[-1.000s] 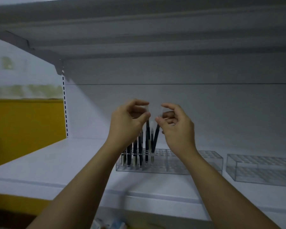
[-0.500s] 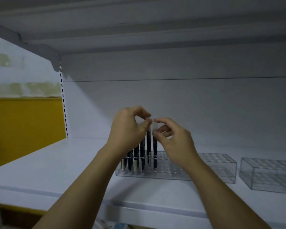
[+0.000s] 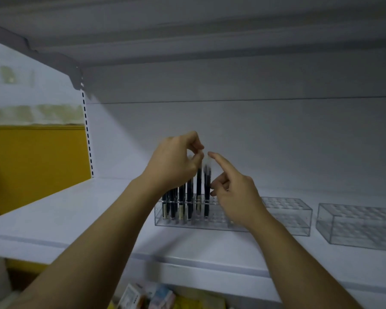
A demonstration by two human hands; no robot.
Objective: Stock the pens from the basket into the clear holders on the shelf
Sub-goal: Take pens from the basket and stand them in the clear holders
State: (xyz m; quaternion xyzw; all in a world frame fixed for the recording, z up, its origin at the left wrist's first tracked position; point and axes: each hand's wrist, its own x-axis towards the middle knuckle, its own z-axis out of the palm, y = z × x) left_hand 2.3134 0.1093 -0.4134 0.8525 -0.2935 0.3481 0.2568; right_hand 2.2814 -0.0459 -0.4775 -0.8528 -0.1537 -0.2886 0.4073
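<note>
Several pens point(image 3: 188, 197): stood upright at the left end of the clear holder point(image 3: 285, 219); dark barrels.
Pen being set point(image 3: 198, 186): lower end inside the holder, top pinched; best lowered straight until seated.
Left grip point(image 3: 174, 166): thumb and forefinger clamped on that pen's top.
Right grip point(image 3: 234, 192): released, forefinger stretched toward the neighbouring pen's top; contact not discernible through blur.
Care: neighbours to be steadied, not knocked; free holes lie to the right.
Second holder point(image 3: 357, 226): just beside, no pens seen in it.
Shelf point(image 3: 76, 219): carries both holders.
Basket: not in view.
</note>
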